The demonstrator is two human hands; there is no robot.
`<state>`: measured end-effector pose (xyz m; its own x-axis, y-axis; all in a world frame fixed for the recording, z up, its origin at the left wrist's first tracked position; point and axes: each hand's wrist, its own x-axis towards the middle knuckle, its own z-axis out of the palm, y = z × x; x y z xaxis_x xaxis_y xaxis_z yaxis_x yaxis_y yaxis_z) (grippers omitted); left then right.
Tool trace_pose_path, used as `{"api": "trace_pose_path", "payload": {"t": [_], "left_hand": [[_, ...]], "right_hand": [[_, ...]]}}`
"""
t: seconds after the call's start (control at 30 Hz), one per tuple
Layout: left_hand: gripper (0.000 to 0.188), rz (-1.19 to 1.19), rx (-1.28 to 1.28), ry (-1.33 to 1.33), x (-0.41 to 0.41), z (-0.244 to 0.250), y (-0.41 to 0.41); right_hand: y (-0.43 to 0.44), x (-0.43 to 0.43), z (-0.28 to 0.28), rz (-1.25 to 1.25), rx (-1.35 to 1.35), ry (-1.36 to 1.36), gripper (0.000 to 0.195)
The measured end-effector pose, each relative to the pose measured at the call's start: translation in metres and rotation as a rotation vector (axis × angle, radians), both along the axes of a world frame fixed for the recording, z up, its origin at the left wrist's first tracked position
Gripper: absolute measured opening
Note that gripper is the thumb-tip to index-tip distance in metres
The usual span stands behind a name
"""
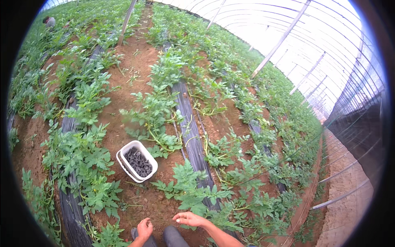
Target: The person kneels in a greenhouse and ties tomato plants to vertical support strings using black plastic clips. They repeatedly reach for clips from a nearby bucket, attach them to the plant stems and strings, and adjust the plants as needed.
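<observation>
Above my knee at the bottom, my left hand [145, 228] has its fingers curled; whether anything is between them cannot be told. To its right, my right hand [189, 218] is held palm down beside a leafy vine [193, 188], thumb and fingers apart, with nothing visible in it. A white plastic bucket [153, 168] stands on the brown soil ahead of my hands, its handle down along the left side. Many small dark curved pieces [138, 162] lie inside it. Black plastic mulch film [191, 136] runs along the plant row to the right of the bucket.
Vine rows [92, 160] line both sides of the soil path [132, 71]. Slanted posts [280, 38] rise among the plants under the greenhouse's hoops. A thin wire crosses the right side, near a low dirt strip [342, 166]. Another person [49, 21] is far off at upper left.
</observation>
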<state>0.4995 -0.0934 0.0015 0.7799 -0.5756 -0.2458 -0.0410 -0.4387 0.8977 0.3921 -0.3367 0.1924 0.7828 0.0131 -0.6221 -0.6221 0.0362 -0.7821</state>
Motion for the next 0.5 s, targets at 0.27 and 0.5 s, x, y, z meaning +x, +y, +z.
{"api": "trace_pose_path", "payload": {"t": [0.27, 0.5], "left_hand": [[0.023, -0.326, -0.501, 0.042, 0.151, 0.353, -0.19], [0.039, -0.797, -1.133, 0.177, 0.161, 0.789, -0.302]], "right_hand": [[-0.04, -0.075, 0.462, -0.918, -0.49, -0.863, 0.037], [-0.057, -0.069, 0.743, -0.929, -1.07, -1.607, 0.033]]}}
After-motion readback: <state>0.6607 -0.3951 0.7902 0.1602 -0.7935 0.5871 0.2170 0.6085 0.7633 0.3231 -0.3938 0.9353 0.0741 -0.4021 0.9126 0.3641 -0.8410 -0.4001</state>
